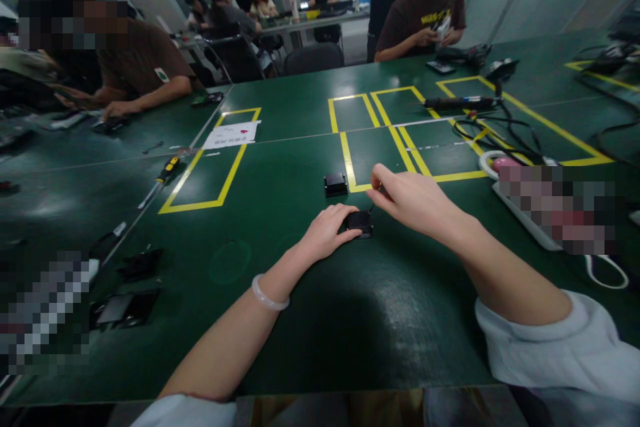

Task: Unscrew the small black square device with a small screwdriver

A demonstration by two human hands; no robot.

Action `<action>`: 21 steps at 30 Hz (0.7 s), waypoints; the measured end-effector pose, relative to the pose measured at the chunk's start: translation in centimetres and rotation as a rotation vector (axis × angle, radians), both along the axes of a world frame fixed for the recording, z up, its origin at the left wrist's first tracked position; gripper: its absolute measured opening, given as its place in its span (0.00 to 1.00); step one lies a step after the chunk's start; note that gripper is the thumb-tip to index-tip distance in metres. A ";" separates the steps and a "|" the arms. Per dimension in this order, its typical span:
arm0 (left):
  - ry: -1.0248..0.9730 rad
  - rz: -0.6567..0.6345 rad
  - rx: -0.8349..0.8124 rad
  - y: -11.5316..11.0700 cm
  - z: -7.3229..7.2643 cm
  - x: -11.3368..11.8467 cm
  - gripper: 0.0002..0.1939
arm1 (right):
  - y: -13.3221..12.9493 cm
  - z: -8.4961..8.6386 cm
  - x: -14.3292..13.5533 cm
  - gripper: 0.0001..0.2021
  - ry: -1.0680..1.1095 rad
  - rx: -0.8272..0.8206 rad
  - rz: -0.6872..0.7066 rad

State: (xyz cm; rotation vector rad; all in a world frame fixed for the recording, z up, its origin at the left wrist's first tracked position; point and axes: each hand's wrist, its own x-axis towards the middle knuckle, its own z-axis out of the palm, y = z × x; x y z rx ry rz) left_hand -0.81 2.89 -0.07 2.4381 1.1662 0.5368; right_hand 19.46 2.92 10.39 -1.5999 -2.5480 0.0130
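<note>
A small black block-like part (pixel 361 223) lies on the green table (pixel 300 307). My left hand (pixel 327 232) grips it from its left side, thumb at the front and fingers at the back. My right hand (pixel 395 192) is closed in a pinch just above and to the right of that part. A thin dark tool runs from its fingertips down to the part's right corner; most of the tool is hidden by the hand. A second black part (pixel 335 184) stands on the table just beyond my left hand, touched by neither hand.
Yellow tape outlines (pixel 353 177) mark the table. A yellow-black screwdriver (pixel 169 169) and black parts (pixel 125 307) lie left. Cables (pixel 520 133), a black cylindrical tool (pixel 463 103) and a partly blurred case (pixel 530 213) are right. Several people sit beyond.
</note>
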 end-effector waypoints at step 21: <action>-0.003 0.009 -0.015 0.0 0.1 0.0 0.18 | 0.2 0.0 0.3 0.11 0.021 -0.037 0.006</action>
